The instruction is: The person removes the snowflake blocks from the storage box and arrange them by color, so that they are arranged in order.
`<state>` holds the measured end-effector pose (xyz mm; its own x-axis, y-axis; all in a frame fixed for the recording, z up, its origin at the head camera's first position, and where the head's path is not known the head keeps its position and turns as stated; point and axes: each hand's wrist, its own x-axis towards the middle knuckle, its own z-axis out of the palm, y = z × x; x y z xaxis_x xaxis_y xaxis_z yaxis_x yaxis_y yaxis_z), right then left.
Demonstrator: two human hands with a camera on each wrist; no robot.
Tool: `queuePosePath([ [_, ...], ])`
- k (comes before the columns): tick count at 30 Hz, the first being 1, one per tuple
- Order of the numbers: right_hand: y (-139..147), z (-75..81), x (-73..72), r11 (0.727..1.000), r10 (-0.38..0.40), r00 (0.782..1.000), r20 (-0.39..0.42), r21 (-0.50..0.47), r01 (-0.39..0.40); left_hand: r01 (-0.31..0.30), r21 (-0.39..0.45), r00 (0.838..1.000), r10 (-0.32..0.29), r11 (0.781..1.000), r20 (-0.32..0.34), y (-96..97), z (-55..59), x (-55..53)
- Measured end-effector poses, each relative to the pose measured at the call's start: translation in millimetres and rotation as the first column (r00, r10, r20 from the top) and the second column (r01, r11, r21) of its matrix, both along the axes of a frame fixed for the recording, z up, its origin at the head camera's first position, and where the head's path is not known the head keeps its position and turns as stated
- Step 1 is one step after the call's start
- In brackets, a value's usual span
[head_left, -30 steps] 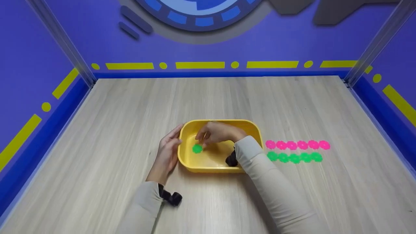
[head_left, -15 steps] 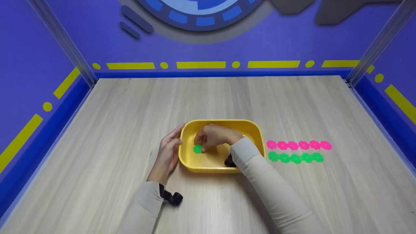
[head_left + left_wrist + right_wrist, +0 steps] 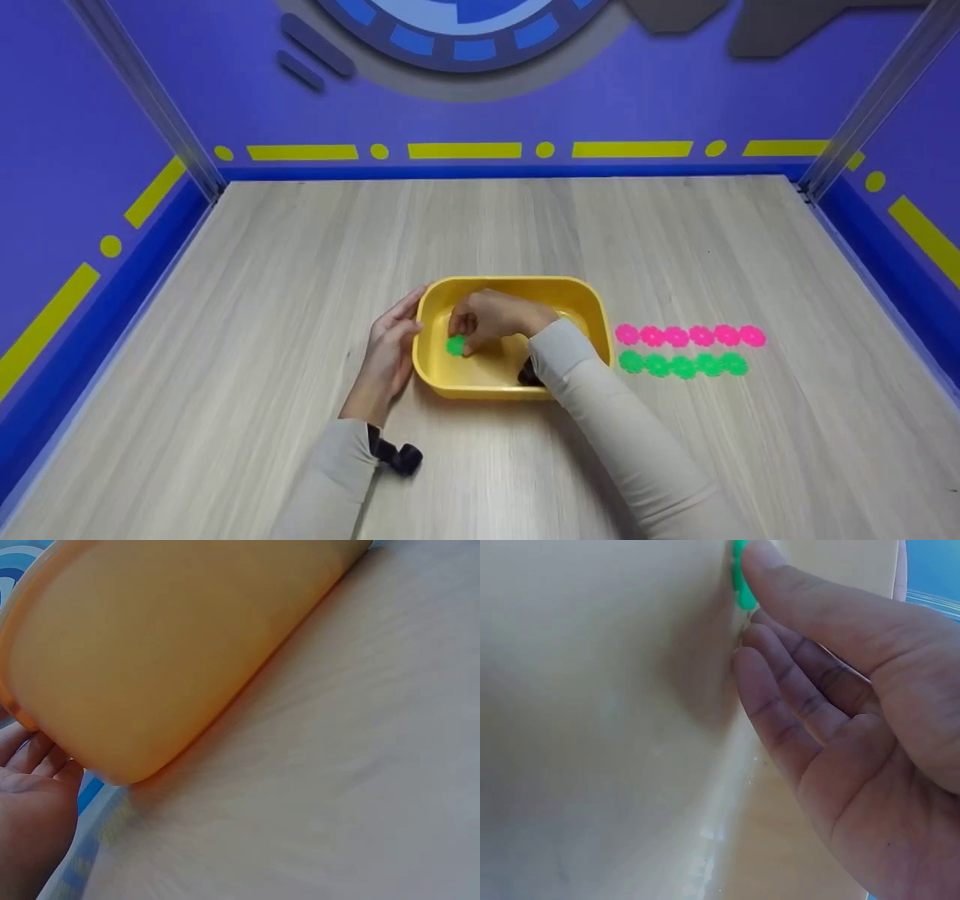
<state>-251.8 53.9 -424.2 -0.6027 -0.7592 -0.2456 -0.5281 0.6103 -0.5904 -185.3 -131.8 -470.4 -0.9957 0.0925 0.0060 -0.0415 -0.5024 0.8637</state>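
Note:
In the head view my right hand (image 3: 495, 315) reaches into a yellow plastic tub (image 3: 510, 391), fingers curled. Its thumb and forefinger close on a small green flower-shaped disc (image 3: 454, 346) low over the tub's floor. The right wrist view has the thumb tip on that disc (image 3: 742, 585), seen edge-on; the forefinger tip is hidden behind the thumb. My left hand (image 3: 390, 345) rests against the tub's left side, thumb tip at the rim. From the left wrist, its extended fingers show against the outer wall just under the rim.
Right of the tub lie two rows of similar discs on the wooden table (image 3: 337, 247), a pink row (image 3: 676, 337) behind a green row (image 3: 682, 367). Blue-purple panels (image 3: 480, 120) enclose the table at the back and both sides.
My right hand has lowered slightly towards the green disc, and its thumb now overlaps the disc's edge. The disc has shifted very slightly. My left hand stays at the tub's side.

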Motion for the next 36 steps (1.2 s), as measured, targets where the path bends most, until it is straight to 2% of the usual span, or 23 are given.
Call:
queuePosePath([
  [9, -0.7, -1.7, 0.1, 1.000, 0.012, 1.000, 0.012, -0.010, -0.012, -0.004, 0.010, 1.000, 0.004, 1.000, -0.005, -0.3, -0.8, -0.2],
  [16, 0.0, -1.9, -0.4, 1.000, 0.020, 1.000, 0.014, 0.002, -0.021, 0.010, -0.009, 0.999, -0.010, 1.000, -0.034, -0.3, -0.7, -0.3],
  [29, 1.1, -2.2, 0.8, 0.999, 0.029, 0.999, 0.018, 0.027, -0.029, 0.004, 0.011, 1.000, -0.004, 1.000, -0.017, -0.2, -1.5, -0.2],
  [36, 1.5, -3.5, 1.3, 0.999, 0.002, 0.999, 0.054, 0.038, -0.004, 0.003, -0.002, 1.000, -0.003, 1.000, -0.016, 1.1, -0.5, 0.2],
])
